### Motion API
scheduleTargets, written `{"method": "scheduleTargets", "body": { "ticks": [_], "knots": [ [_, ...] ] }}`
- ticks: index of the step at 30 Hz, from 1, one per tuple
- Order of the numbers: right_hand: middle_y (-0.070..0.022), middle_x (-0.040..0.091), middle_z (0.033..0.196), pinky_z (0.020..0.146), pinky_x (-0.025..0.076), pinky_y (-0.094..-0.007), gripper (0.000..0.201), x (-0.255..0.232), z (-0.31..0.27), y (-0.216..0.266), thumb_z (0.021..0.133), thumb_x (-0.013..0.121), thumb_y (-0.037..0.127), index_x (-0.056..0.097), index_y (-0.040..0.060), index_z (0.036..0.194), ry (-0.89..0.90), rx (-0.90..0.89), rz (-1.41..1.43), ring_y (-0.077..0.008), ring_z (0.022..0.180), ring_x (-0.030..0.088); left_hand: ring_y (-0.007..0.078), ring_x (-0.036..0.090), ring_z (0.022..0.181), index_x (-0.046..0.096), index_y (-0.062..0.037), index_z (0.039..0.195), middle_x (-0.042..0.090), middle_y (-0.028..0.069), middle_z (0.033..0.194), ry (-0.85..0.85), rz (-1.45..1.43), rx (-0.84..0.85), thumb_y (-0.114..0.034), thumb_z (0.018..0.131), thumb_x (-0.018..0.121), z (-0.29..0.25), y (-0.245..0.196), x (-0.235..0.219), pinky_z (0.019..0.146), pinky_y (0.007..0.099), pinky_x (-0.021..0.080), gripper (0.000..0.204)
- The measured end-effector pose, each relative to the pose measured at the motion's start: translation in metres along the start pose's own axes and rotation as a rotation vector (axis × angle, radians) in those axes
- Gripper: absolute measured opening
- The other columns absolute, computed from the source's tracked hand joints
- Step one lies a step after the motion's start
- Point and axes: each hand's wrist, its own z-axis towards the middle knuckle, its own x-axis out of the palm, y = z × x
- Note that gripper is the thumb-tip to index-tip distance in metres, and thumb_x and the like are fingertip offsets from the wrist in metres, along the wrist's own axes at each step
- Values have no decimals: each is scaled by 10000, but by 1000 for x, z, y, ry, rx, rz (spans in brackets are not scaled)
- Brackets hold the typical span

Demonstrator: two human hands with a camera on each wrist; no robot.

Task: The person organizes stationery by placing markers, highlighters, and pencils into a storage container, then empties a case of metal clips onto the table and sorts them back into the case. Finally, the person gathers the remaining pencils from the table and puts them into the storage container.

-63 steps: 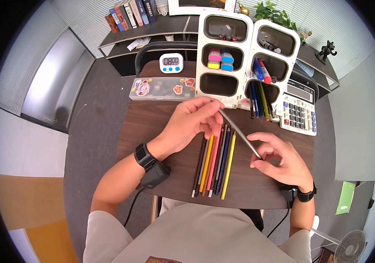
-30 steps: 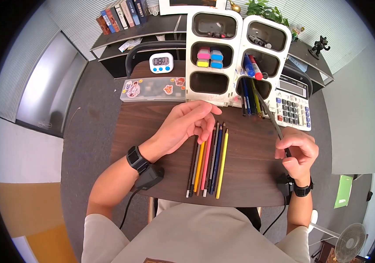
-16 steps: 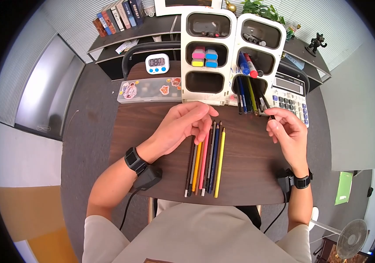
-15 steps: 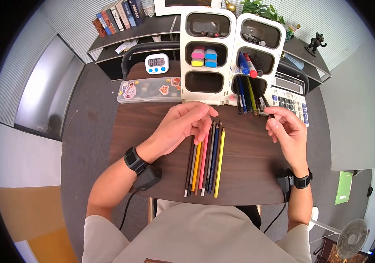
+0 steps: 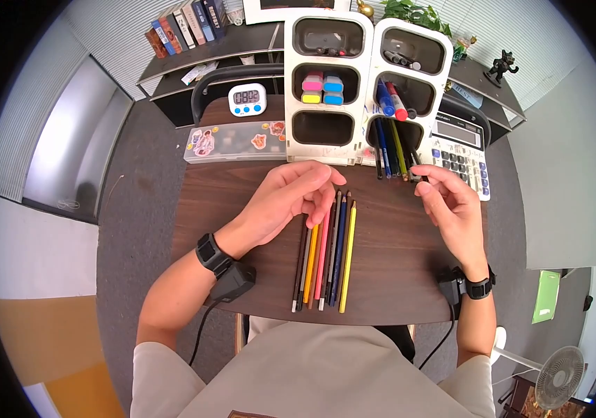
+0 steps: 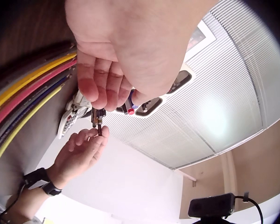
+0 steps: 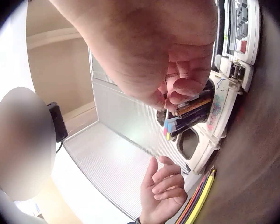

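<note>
My right hand (image 5: 454, 209) pinches the near end of a dark pencil (image 6: 100, 129) between thumb and fingers. The pencil's far part reaches into the lower right compartment of the white desk organizer (image 5: 323, 109), among several upright pencils (image 5: 400, 148). Over the top ends of a row of coloured pencils (image 5: 321, 265) hovers my left hand (image 5: 280, 202), fingers loosely curled and holding nothing. That row lies side by side on the table, with a bright yellow pencil (image 5: 348, 258) at its right edge. The left fingers hide some of the pencils' upper ends.
Behind the left hand lie a stickered clear pencil case (image 5: 235, 143) and a white timer (image 5: 247, 100). A calculator (image 5: 459, 164) leans right of the organizer. Highlighters (image 5: 322, 89) and markers (image 5: 396, 102) fill its middle compartments. The table's front edge (image 5: 381, 324) is close to the body.
The left hand has let go of the dark pencil's end and stayed near the row. The right hand has carried the pencil right, then forward, its far end now inside the organizer's compartment.
</note>
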Motion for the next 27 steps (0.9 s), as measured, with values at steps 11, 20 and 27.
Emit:
{"method": "scheduleTargets", "body": {
  "ticks": [11,20,27],
  "knots": [
    [58,649,970,661,436,-195,287,5,-4,3,1026,702,40,712,48,1312,-79,-76,68,-7,761,517,87,584,640,692,-10,1189,625,14,783,-10,-2,-3,-354,1142,526,1,0,0,553,239,465,385],
    [-73,713,904,660,558,-379,238,35,-17,24,940,771,109,766,104,1178,803,-276,-243,-253,735,696,100,575,649,693,-11,1192,623,22,786,-22,-12,-3,-341,1145,518,1,0,-1,567,253,464,377],
    [-72,706,879,657,557,-403,137,38,-18,15,920,784,152,753,87,1037,819,-328,-385,-281,762,703,108,604,659,687,4,1184,655,23,802,21,-36,-6,-350,1140,539,1,0,-2,601,259,497,387]
  ]
}}
